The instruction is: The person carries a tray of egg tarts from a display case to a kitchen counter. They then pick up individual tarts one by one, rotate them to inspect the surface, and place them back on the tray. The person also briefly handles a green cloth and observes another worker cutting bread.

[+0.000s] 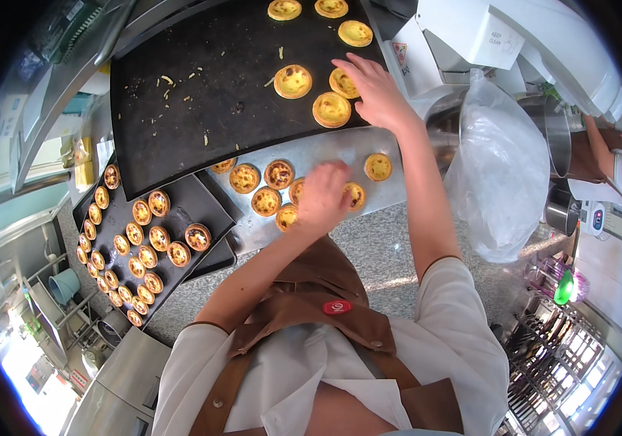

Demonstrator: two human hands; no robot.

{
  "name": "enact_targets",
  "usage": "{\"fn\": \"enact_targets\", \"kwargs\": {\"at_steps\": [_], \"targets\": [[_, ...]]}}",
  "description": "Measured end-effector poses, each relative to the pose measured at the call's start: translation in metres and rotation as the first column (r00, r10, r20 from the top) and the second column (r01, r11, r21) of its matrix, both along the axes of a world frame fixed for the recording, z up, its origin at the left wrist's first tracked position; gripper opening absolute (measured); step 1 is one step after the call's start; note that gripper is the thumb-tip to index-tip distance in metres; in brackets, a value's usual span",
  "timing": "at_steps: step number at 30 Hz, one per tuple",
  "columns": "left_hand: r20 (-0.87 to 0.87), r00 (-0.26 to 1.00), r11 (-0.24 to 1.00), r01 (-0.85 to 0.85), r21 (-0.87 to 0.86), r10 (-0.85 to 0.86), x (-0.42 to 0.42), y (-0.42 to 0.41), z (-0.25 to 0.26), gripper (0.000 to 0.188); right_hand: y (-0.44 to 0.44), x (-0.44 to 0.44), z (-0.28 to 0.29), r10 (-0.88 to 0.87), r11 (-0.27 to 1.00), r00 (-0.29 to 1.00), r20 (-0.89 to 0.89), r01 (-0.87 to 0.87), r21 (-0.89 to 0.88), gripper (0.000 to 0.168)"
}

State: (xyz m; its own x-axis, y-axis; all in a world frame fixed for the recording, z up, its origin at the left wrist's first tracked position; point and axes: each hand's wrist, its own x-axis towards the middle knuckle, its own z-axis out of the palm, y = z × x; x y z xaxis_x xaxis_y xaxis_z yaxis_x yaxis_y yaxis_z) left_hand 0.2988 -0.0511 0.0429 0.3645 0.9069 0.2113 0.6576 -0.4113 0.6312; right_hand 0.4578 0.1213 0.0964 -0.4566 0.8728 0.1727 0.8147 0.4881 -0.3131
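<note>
My right hand [371, 92] is at the right end of a large black baking tray [180, 125], its fingers and thumb apart at the edge of an egg tart [342, 84]; whether it grips the tart is unclear. Beside that tart lie another egg tart [332, 109] and a browned one [293, 82]. My left hand [324, 196], blurred by motion, is over a silver metal tray [311, 147] among several tarts. It partly hides a tart [355, 196] and its fingers cannot be made out. A paler tart [378, 167] sits to its right.
A lower black tray [180, 218] at left holds many browned tarts. Crumbs lie on the large tray. At right are a clear plastic bag [501, 174], a metal bowl [444, 131] and white equipment [485, 38]. Another person [611, 152] stands at far right. A speckled countertop [381, 245] runs before me.
</note>
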Motion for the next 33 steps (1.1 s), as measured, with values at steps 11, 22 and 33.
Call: {"fn": "enact_targets", "kwargs": {"at_steps": [11, 22, 33], "targets": [[-0.076, 0.815, 0.819, -0.569, 0.079, 0.574, 0.015, 0.09, 0.039, 0.073, -0.01, -0.006, 0.01, -0.136, 0.989, 0.988, -0.074, 0.13, -0.075, 0.063], [0.015, 0.88, 0.863, -0.468, 0.191, 0.474, 0.0, 0.097, 0.063, 0.065, -0.04, 0.013, 0.027, -0.179, 0.982, 0.935, -0.306, 0.149, -0.12, 0.065], [0.053, 0.93, 0.928, -0.358, -0.1, 0.364, -0.026, 0.014, 0.01, 0.059, -0.141, 0.006, -0.051, -0.341, 0.932, 0.921, -0.188, 0.306, -0.194, 0.072]]}}
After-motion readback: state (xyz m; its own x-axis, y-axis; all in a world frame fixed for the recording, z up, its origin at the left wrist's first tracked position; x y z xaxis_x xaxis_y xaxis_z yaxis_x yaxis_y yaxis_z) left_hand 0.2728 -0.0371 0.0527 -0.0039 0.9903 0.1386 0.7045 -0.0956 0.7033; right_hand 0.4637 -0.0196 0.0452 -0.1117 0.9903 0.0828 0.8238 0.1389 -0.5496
